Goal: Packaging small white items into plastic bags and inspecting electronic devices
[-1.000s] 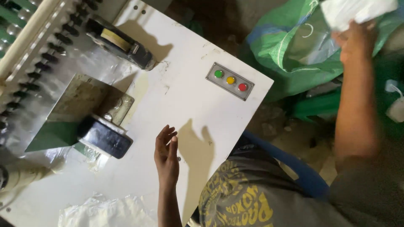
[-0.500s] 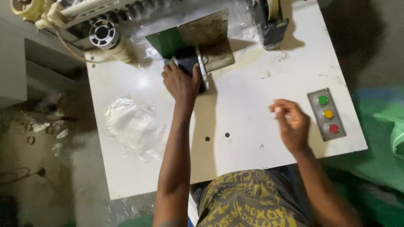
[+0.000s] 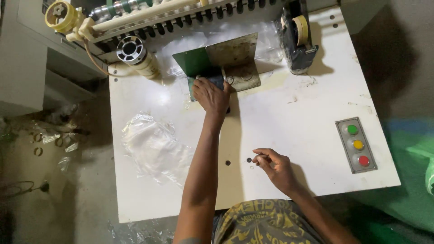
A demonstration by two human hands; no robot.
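My left hand (image 3: 212,96) reaches across the white table (image 3: 294,113) and lies over a small dark block (image 3: 218,82), fingers curled on it. The block sits at the foot of a bent metal plate (image 3: 235,56) with a green painted side (image 3: 192,63). My right hand (image 3: 275,166) rests on the table near the front edge. Its fingers are pinched together beside a small dark hole (image 3: 249,160), and nothing shows in them.
A crumpled clear plastic bag (image 3: 156,149) lies on the left of the table. A tape dispenser (image 3: 296,38) stands at the back right. A panel with green, yellow and red buttons (image 3: 357,144) sits on the right. A pegged roller (image 3: 181,13) and a spool (image 3: 130,49) line the back.
My right hand has moved left and closer to the front edge, away from the button panel. My left hand stays on the dark block. The view has shifted slightly.
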